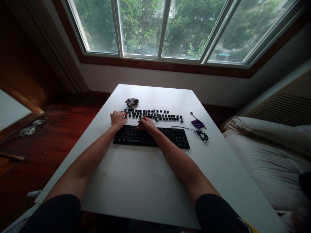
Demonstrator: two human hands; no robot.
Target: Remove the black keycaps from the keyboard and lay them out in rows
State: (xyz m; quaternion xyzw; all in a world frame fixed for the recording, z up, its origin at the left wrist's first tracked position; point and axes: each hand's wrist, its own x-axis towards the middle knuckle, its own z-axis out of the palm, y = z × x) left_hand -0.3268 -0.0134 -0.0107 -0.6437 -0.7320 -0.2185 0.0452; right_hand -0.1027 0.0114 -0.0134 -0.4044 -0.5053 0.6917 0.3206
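Note:
A black keyboard [150, 136] lies across the middle of the white table [136, 181]. Just behind it, several loose black keycaps [155, 115] sit in rows. My left hand [118, 119] rests curled at the keyboard's back left corner, its fingers touching the left end of the keycap rows. My right hand [146, 124] is over the keyboard's upper middle, fingers pinched on a small thin wire tool I cannot make out clearly.
A crumpled grey cloth [132, 102] lies behind the keycaps. To the right are a purple cloth [197, 123], a small brush [193, 115] and the keyboard's coiled cable [202, 135]. A bed [267, 152] borders the table's right side; windows face me.

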